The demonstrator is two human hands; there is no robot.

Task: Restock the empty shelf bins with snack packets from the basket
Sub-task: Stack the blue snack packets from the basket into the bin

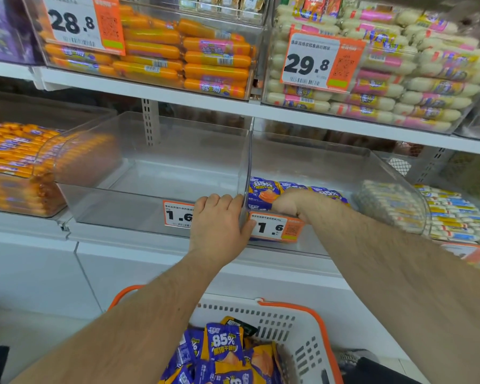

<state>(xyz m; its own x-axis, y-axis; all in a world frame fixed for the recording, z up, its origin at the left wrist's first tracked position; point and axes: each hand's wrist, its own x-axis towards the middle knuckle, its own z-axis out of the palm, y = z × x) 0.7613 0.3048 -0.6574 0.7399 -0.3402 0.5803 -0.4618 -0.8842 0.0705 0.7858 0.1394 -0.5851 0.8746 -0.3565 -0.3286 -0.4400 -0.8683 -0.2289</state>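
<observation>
Now, left hand (pixel 219 220): gripping the empty bin (pixel 150 173) front rim.
Right hand (pixel 288 202): curling around snack packets (pixel 263 189), at 3 o'clock.

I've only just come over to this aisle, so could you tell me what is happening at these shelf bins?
A person is restocking clear shelf bins with purple and orange snack packets. The right hand reaches into the right bin and rests on a row of packets already lying there. The left hand holds the front edge where the two bins meet. The left bin is empty. More packets wait in the white basket with orange handles below.
</observation>
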